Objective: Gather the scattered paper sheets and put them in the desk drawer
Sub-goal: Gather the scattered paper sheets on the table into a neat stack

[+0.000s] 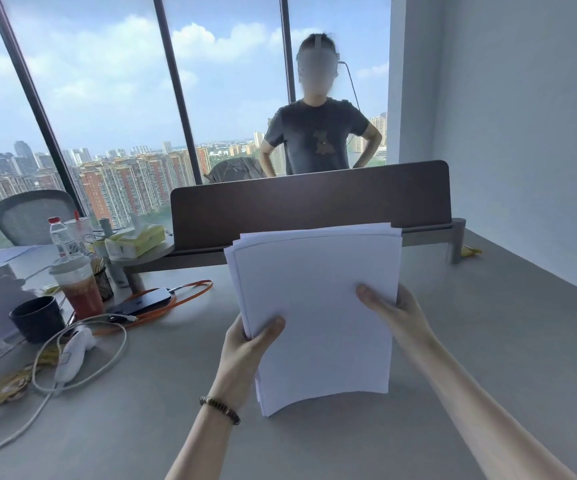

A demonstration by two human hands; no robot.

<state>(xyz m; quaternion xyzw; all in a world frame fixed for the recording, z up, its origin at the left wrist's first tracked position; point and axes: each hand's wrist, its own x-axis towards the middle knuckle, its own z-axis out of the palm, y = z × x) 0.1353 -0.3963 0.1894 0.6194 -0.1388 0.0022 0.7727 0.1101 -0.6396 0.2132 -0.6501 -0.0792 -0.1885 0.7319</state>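
A stack of white paper sheets (314,292) stands upright in front of me, its lower edge raised a little above the grey desk (487,341). My left hand (245,355) grips the stack's left edge, thumb on the front. My right hand (394,310) holds the right edge, thumb across the front and fingers behind. The sheets' top edges are slightly fanned and uneven. No drawer shows in this view.
A brown divider panel (311,202) runs across the desk's far side, with a person standing behind it. At the left sit a dark mug (37,322), an iced drink cup (79,289), a phone (141,301), an orange strap, white cables and a tissue box (134,239).
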